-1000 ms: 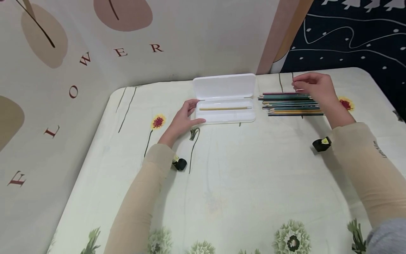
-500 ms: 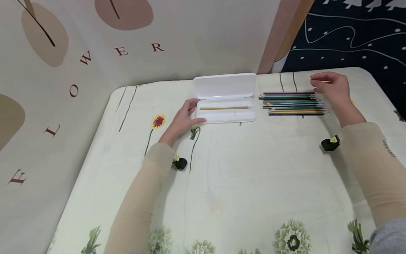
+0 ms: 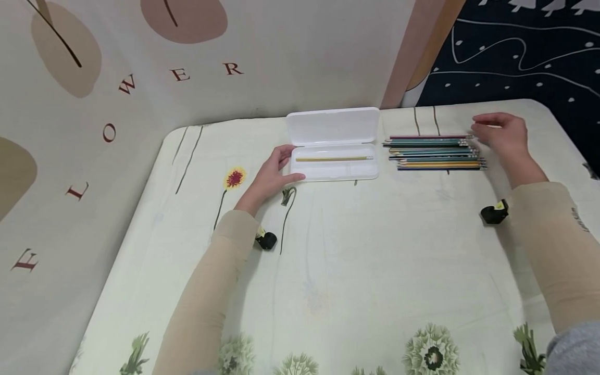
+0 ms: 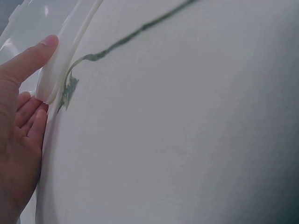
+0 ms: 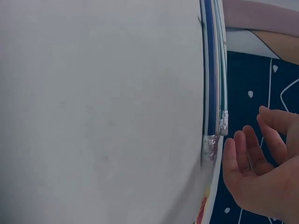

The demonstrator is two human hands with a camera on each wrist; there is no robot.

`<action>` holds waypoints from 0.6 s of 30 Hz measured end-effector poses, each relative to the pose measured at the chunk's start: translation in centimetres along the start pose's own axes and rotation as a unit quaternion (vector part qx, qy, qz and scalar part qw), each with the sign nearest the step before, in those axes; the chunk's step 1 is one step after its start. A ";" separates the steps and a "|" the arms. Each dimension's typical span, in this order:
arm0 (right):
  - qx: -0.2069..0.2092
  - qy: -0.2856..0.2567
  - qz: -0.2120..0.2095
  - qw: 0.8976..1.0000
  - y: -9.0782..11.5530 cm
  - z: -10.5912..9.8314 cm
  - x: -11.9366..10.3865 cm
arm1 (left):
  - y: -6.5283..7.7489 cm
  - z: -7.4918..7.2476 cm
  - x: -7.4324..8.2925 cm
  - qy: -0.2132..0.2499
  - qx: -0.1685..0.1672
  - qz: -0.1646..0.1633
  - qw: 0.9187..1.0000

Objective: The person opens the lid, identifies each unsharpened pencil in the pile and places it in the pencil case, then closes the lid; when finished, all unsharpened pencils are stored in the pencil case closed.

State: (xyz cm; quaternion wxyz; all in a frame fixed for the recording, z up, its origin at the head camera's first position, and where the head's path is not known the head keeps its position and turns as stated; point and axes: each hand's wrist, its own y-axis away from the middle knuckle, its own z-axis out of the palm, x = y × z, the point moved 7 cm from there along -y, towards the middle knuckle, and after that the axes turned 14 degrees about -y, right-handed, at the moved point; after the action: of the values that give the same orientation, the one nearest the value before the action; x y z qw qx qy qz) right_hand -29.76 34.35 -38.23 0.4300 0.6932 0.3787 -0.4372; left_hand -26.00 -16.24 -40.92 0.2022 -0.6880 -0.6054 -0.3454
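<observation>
A white plastic pencil case (image 3: 334, 174) lies with its lid raised at the back of the table, one yellow pencil (image 3: 330, 159) inside. At its left end my left hand (image 3: 269, 174) holds it, thumb (image 4: 39, 53) over the front corner and the other fingers by the side. To the right of the case lies a row of several pencils (image 3: 433, 153), their eraser ends pointing right. My right hand (image 3: 506, 136) is beside those ends, fingers loosely bent. Nothing shows between its fingers (image 5: 232, 156) in the right wrist view; whether a fingertip touches a pencil I cannot tell.
The table wears a pale cloth (image 3: 356, 271) printed with flowers. A printed fabric wall (image 3: 281, 57) rises behind it, with a dark patterned cloth (image 3: 515, 62) at back right. Black wrist devices (image 3: 494, 212) sit at both cuffs.
My right hand has moved right, from above the pencils to beside their eraser ends, uncovering those ends. The left hand and the case have stayed in place.
</observation>
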 end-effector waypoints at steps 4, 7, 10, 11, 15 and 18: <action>-0.005 0.004 0.017 1.000 -0.3 -0.4 0.6 | 0.0 0.0 -0.1 0.000 -0.002 -0.003 1.000; -0.015 0.008 0.023 1.000 -0.6 -0.6 1.0 | -0.1 0.0 -0.1 0.001 -0.002 -0.004 1.000; -0.014 0.008 0.033 0.999 -0.7 -0.9 1.4 | -0.1 0.1 -0.1 0.002 -0.002 -0.004 1.000; -0.012 0.014 0.036 0.999 -0.7 -0.9 1.5 | -0.1 0.1 -0.1 0.002 -0.002 -0.004 1.000; -0.010 0.040 0.047 0.998 -0.8 -1.1 1.9 | -0.2 0.2 -0.1 0.003 -0.002 -0.004 1.000; -0.016 0.064 0.054 0.996 -1.0 -1.1 2.3 | -0.2 0.2 0.0 0.004 -0.003 -0.004 1.000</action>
State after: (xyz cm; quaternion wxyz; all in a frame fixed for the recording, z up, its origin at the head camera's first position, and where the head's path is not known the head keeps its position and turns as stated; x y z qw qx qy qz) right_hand -29.59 36.07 -40.38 0.4393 0.7321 0.3742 -0.3620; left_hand -26.15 -16.06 -41.10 0.2006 -0.6849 -0.6063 -0.3508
